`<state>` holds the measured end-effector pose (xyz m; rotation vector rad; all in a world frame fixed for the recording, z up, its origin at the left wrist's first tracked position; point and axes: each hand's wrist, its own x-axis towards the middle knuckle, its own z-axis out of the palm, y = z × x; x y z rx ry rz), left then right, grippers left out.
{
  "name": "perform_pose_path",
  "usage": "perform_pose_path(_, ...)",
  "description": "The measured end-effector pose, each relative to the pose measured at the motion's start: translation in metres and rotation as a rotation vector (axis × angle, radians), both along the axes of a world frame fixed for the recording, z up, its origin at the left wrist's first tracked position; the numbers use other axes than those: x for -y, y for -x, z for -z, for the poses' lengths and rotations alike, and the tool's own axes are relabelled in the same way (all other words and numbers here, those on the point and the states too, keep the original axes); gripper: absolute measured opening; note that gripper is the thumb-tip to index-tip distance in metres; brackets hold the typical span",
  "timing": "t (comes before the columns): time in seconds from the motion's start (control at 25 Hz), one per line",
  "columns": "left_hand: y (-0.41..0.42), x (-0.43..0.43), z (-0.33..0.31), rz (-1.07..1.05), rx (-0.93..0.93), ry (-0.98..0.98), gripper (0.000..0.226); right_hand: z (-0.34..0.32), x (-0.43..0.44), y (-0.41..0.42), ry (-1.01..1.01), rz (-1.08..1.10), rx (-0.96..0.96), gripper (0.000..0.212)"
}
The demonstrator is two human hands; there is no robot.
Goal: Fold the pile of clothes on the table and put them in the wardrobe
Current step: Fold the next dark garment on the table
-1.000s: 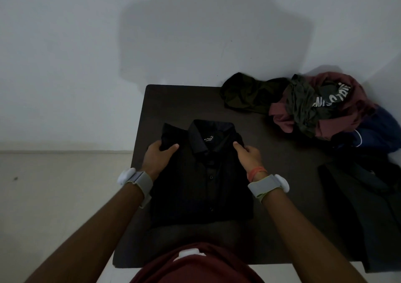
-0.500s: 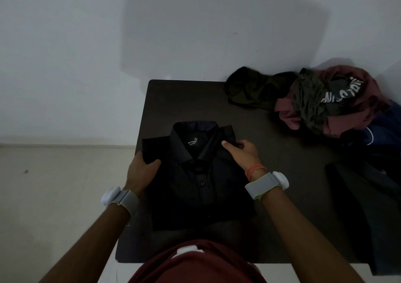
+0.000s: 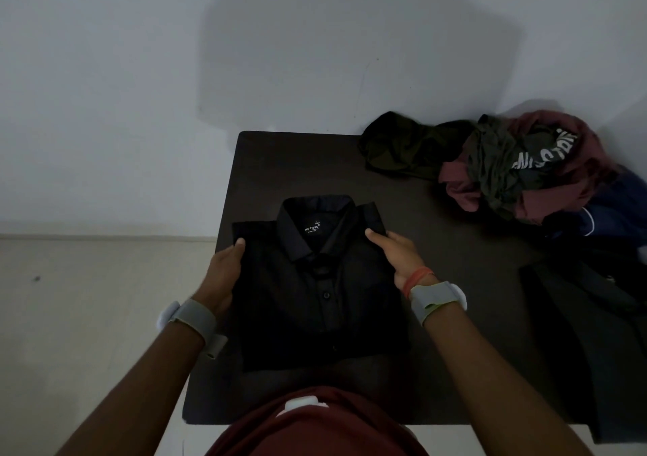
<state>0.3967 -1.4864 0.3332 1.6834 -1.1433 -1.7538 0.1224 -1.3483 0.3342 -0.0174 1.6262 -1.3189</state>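
From my feed, the left hand [image 3: 224, 273] sits at the left edge of the black shirt [image 3: 322, 301]. Its thumb is pressed on top of the cloth, and the other fingers go under the edge, where I cannot see them, so I read it as a pinch on that side. The shirt lies folded into a neat rectangle, collar at the far end and buttons up, on the near left part of the dark table [image 3: 280, 161]. The right hand [image 3: 395, 256] holds the shirt's right shoulder just beside the collar, thumb on top and the remaining fingers tucked round the edge, mostly out of sight.

Further right, at the far corner, the pile [image 3: 525, 172] is a crumpled heap of olive, maroon and navy pieces, none folded. Near right lies another dark garment [image 3: 588, 322], and I can't tell whether it is folded.

My judgement is that this one shirt is folded and ready to carry. The heap has yet to be done, and no wardrobe is in view.

The collar label [image 3: 311, 229] reads "NO FUSS". White lettering [image 3: 549, 151] on a garment in the heap is creased and unreadable.
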Motion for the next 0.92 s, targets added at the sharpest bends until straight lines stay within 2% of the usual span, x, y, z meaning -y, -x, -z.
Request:
perform_pose_path(0.04, -0.002, 0.002, -0.001, 0.057, 0.126, 0.065, 0.040, 0.002, -0.001, -0.002, -0.022, 0.026, -0.056, 0.025)
perform_pose_path(0.16, -0.007, -0.005, -0.005, 0.214, 0.588, 0.347, 0.038, 0.003, -0.005, -0.004, -0.213, -0.017, -0.446, 0.031)
perform_pose_path(0.24, -0.006, -0.014, -0.006, 0.260, 0.677, 0.381, 0.046, -0.001, -0.008, -0.009, -0.358, -0.130, -0.615, 0.045)
perform_pose_path(0.28, -0.004, -0.016, -0.004, 0.282, 0.631, 0.338, 0.054, -0.002, -0.007, -0.013, -0.390, -0.193, -0.623, 0.051)
perform_pose_path(0.36, -0.001, -0.016, 0.003, 0.275, 0.481, 0.232, 0.077, -0.002, -0.004, -0.019, -0.361, -0.251, -0.522, 0.053)
perform_pose_path(0.44, 0.001, -0.011, 0.006, 0.272, 0.410, 0.172, 0.095, -0.007, -0.003, -0.021, -0.302, -0.245, -0.331, 0.041)
perform_pose_path(0.48, 0.003, -0.009, 0.008, 0.268, 0.367, 0.139, 0.102, -0.011, -0.005, -0.021, -0.279, -0.234, -0.231, 0.037)
perform_pose_path(0.56, 0.011, -0.012, 0.003, 0.251, 0.260, 0.080, 0.106, -0.012, -0.010, -0.018, -0.245, -0.246, -0.151, 0.045)
perform_pose_path(0.6, 0.014, -0.015, 0.001, 0.250, 0.212, 0.072, 0.100, -0.011, -0.015, -0.018, -0.223, -0.242, -0.141, 0.049)
perform_pose_path(0.68, 0.020, -0.020, -0.002, 0.272, 0.139, 0.086, 0.086, -0.012, -0.024, -0.019, -0.160, -0.232, -0.136, 0.041)
perform_pose_path(0.8, 0.034, -0.038, -0.003, 0.274, -0.065, 0.063, 0.042, -0.021, -0.044, -0.014, -0.092, -0.225, -0.142, 0.032)
perform_pose_path(0.92, 0.063, -0.067, -0.012, 0.331, -0.156, 0.059, 0.033, -0.036, -0.083, 0.004, -0.100, -0.153, -0.323, 0.036)
